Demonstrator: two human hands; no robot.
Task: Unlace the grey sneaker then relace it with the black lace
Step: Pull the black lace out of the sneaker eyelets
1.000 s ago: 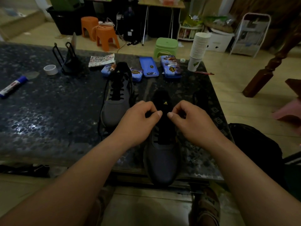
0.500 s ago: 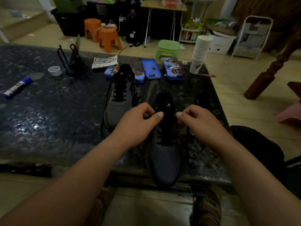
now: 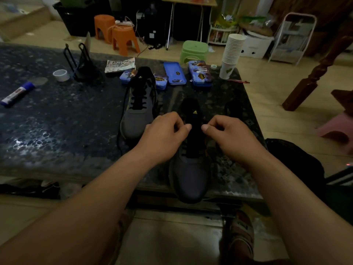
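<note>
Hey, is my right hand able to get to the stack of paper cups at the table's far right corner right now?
Probably yes, once it lets go: the right hand seems to pinch the black lace over the near grey sneaker. Mostly bare tabletop lies between it and the paper cups.

Dim, soft focus; glare patches; wide-angle edge bending.

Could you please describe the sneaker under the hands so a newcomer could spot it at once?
On the speckled table lie two grey sneakers. Take the nearer sneaker, on the right, its toe overhanging the near edge. Unlike the other sneaker, it has the left hand and right hand pinching its lace.
</note>
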